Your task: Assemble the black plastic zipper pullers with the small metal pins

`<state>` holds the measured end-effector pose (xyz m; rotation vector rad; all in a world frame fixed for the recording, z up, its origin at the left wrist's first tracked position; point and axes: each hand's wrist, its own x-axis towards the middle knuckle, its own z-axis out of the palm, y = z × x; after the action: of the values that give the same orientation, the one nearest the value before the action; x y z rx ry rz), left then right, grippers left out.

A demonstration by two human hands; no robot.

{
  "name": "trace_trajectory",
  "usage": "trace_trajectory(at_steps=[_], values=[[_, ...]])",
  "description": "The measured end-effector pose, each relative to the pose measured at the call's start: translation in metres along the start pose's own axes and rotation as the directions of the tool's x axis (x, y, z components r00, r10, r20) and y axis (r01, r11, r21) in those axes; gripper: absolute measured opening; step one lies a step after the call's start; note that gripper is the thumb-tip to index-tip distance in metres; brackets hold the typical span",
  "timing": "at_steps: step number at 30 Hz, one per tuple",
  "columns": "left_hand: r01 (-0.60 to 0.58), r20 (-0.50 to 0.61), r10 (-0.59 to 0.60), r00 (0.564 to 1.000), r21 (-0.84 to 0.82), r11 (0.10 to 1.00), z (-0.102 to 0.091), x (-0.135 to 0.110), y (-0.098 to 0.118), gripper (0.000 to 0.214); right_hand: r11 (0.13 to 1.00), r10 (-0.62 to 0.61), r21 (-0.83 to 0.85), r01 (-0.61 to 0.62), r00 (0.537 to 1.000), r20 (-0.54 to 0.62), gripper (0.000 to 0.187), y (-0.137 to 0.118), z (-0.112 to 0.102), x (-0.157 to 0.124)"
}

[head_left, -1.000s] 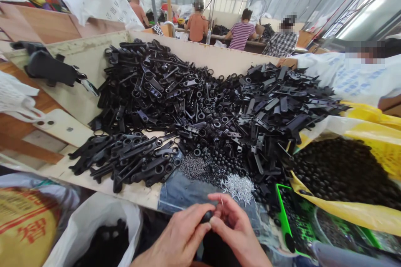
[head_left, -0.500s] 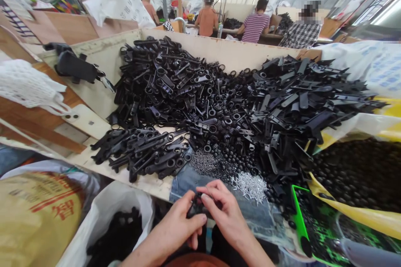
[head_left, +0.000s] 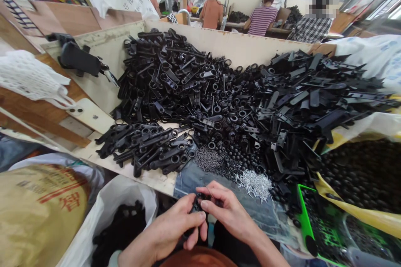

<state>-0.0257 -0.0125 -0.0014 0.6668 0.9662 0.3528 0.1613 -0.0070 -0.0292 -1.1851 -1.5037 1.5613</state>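
Note:
My left hand [head_left: 175,227] and my right hand [head_left: 227,208] meet at the near edge of the table, both pinched on one small black plastic part [head_left: 198,203]. Most of that part is hidden by my fingers. Just beyond my hands lies a little heap of silver pins [head_left: 254,183] and a heap of small dark screws [head_left: 210,159] on a denim cloth [head_left: 191,179]. Behind them rises a large pile of black plastic parts [head_left: 219,91] that fills the table.
A white bag [head_left: 103,208] with black parts stands at the lower left beside a yellow sack [head_left: 37,212]. A green tray [head_left: 305,225] and a yellow bag of black beads [head_left: 360,175] sit at the right. Several people work at tables behind.
My hands have stayed together on the black part while the view shifted right and down. My left fingers now curl further round the part.

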Motion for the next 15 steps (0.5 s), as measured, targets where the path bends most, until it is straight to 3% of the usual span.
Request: trace_trajectory(at_steps=[6, 15], values=[[0.065, 0.013, -0.065, 0.998, -0.003, 0.998, -0.0005, -0.0032, 0.0030, 0.059, 0.999, 0.022, -0.047, -0.019, 0.998, 0.061, 0.038, 0.0002, -0.0055, 0.0013], [0.087, 0.024, -0.086, 0.996, -0.030, 0.996, -0.0016, 0.0041, -0.0051, 0.062, 0.995, 0.048, -0.087, -0.039, 0.994, 0.101, 0.037, 0.0030, -0.0096, 0.0004]])
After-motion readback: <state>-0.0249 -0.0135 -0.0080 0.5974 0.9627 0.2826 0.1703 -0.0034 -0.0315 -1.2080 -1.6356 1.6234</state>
